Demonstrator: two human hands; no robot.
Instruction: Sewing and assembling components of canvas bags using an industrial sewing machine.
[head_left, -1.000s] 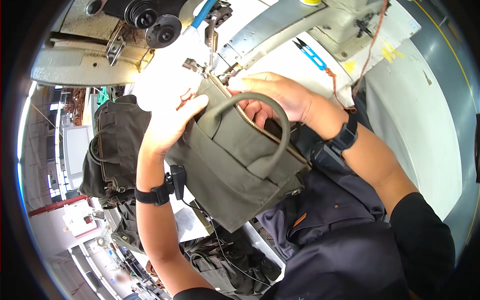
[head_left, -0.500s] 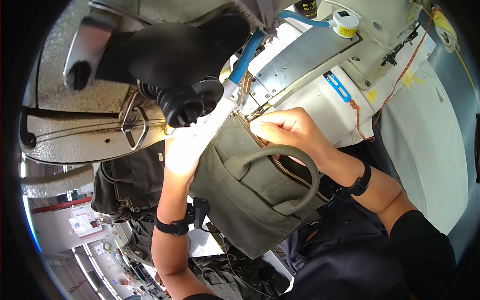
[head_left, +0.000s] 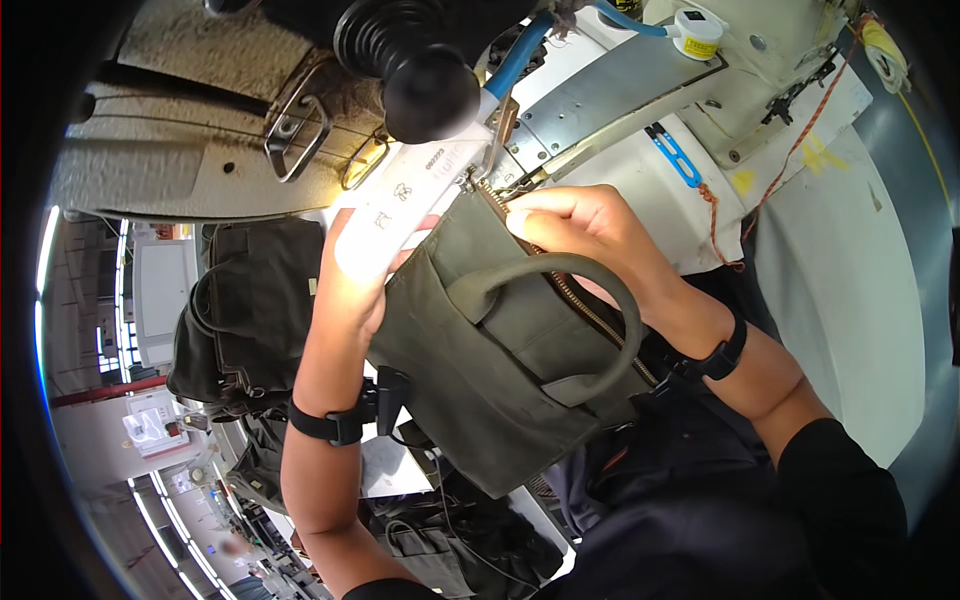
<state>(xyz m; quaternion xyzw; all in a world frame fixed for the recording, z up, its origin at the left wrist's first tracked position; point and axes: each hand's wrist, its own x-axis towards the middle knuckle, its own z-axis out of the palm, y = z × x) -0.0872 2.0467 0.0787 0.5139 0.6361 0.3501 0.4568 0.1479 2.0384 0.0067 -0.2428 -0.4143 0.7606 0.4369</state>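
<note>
An olive-green handbag (head_left: 480, 370) with a looped carrying handle (head_left: 625, 310) and a brass-toothed zipper (head_left: 575, 290) lies tilted under a sewing machine head. Its upper corner sits by the needle area. My right hand (head_left: 590, 235) pinches the zippered edge near that corner, thumb and index finger together. My left hand (head_left: 350, 265) is at the bag's left side, behind the glowing white face of the machine head (head_left: 400, 200). Only parts of its fingers show, near the bag's edge; their grip is hidden.
The metal machine bed (head_left: 600, 95) lies beyond the bag. A blue tool (head_left: 675, 155) on an orange cord rests at the right, and a white round container (head_left: 697, 35) stands farther back. More dark bags (head_left: 250, 310) sit at the left. A black knob (head_left: 430, 95) juts over the work.
My view has shifted, so the machine head appears higher. The bag's corner still sits at the needle area. My right hand keeps its pinch, and more of my left fingers now show.
</note>
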